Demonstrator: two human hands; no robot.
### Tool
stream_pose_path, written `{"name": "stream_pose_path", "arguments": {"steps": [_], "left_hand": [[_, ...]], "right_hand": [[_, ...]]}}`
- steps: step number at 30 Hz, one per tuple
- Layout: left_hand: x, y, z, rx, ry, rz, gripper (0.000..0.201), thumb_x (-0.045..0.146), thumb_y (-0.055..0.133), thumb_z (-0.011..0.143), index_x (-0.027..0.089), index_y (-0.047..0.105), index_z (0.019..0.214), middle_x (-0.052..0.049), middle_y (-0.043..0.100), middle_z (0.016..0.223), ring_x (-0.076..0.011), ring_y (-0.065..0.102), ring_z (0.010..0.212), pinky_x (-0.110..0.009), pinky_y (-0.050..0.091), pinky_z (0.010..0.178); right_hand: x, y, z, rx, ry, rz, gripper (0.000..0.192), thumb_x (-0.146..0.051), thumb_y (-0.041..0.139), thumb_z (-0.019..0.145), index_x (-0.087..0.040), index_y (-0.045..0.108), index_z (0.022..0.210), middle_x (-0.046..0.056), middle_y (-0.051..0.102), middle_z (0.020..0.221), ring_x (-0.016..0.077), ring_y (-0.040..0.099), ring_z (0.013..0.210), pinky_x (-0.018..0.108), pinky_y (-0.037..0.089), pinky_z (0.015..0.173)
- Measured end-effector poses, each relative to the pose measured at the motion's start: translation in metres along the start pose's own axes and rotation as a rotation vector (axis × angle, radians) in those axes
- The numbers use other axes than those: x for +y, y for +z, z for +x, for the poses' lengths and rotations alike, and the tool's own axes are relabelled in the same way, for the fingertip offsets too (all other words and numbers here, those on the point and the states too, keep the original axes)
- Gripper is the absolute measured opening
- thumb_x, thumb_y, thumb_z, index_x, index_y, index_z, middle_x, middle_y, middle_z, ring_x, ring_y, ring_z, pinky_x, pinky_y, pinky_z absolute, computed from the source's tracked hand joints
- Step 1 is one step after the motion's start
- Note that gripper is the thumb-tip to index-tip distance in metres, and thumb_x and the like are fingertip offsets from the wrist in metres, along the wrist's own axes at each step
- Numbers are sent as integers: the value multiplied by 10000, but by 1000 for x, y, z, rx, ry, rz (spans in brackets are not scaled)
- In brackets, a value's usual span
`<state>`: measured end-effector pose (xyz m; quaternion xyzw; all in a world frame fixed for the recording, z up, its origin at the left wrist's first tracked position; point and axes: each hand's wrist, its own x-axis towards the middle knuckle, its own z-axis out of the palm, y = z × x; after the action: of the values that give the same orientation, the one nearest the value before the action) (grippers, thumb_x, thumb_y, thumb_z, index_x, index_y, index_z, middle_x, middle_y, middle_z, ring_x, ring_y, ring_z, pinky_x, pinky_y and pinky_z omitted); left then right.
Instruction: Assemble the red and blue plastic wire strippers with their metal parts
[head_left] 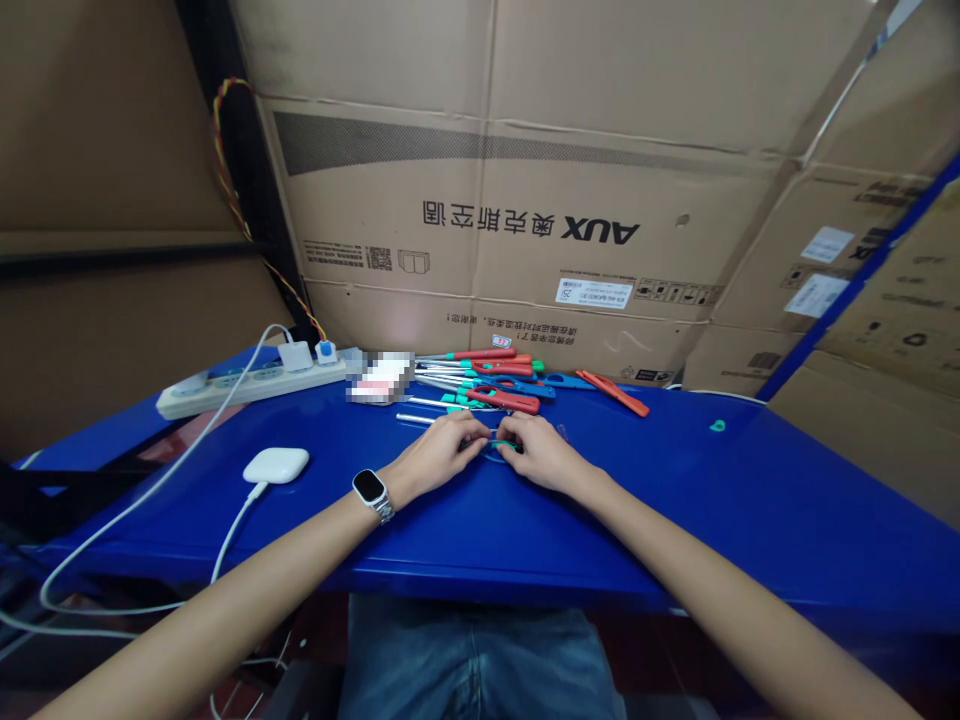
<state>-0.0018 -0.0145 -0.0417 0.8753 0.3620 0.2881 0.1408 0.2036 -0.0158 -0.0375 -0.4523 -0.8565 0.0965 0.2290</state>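
Note:
My left hand (452,446) and my right hand (538,452) meet above the blue table, with the fingers of each pinched together. Between the fingertips is a long-necked lighter (501,457), mostly hidden, showing a blue edge and a bit of green. A thin metal tube (412,418) sticks out to the left behind my left hand; whether it belongs to the held lighter I cannot tell. Just beyond my hands lies a pile of long-necked lighters (504,400) with red and blue handles, green parts and metal necks.
An orange-red handle piece (613,392) lies right of the pile, and a small green part (718,426) farther right. A white earbud case (276,465) with a cable, a power strip (247,385) and a blurred-out object (381,378) are at left. Cardboard (480,200) walls the back.

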Motion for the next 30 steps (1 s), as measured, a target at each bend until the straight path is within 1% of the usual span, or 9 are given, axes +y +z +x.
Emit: {"name": "stream_pose_path", "arguments": {"steps": [3,8,11,14,18,22,25,27,30], "left_hand": [[0,0,-1,-32,5,57,208,233,507,942,177,703,983,-60,618,905,-183,591,841,-285,470,754],[2,0,-3,-41,37,171,238,227,479,962,180,712,960,-67,586,899,-185,581,838,-283,467,742],[3,-2,-3,-82,112,302,283,214,437,977,172,712,923,-73,568,887,-182,558,800,-288,461,727],[5,-6,-3,-143,214,446,317,195,394,986,151,705,947,-93,582,920,-201,546,822,-321,462,772],[8,-8,-5,-168,244,540,341,197,353,998,137,688,1029,-109,586,972,-213,542,857,-348,461,827],[7,-6,-10,-159,229,481,312,190,366,998,146,642,1136,-103,580,960,-221,557,901,-346,476,836],[1,-7,-12,-118,133,369,314,171,439,966,172,560,1256,-101,597,1040,-219,585,958,-333,493,848],[-3,-9,-12,-92,62,284,301,190,499,944,189,554,1240,-91,606,1085,-211,602,982,-320,500,856],[-6,-15,-11,-90,22,193,206,223,567,914,194,600,1116,-64,627,1048,-204,620,958,-306,503,842]], "right_hand": [[-1,-1,1,2,11,15,60,-116,606,808,-174,618,810,23,618,803,135,549,708,239,377,660],[0,-1,1,0,33,30,44,-137,634,803,-175,621,820,13,630,772,131,551,674,238,375,644],[-1,-1,1,19,38,38,40,-147,648,799,-176,620,792,8,636,753,130,555,668,235,373,636],[-3,-2,1,26,58,36,86,-133,656,784,-175,616,721,10,639,738,130,554,665,235,371,635],[-5,-2,1,36,50,1,90,-148,640,809,-171,631,722,26,643,765,140,559,684,245,374,652],[-3,1,0,44,33,-40,51,-151,635,808,-173,626,764,36,630,795,151,566,722,250,384,674],[-4,2,0,48,60,-72,54,-140,629,802,-176,613,766,39,621,796,158,562,731,254,383,677],[-5,1,-1,54,82,-82,53,-144,628,803,-178,610,766,41,623,802,164,565,738,256,382,675],[-7,0,-2,46,114,-102,43,-159,624,816,-177,614,780,47,629,828,173,579,766,260,385,687]]}}
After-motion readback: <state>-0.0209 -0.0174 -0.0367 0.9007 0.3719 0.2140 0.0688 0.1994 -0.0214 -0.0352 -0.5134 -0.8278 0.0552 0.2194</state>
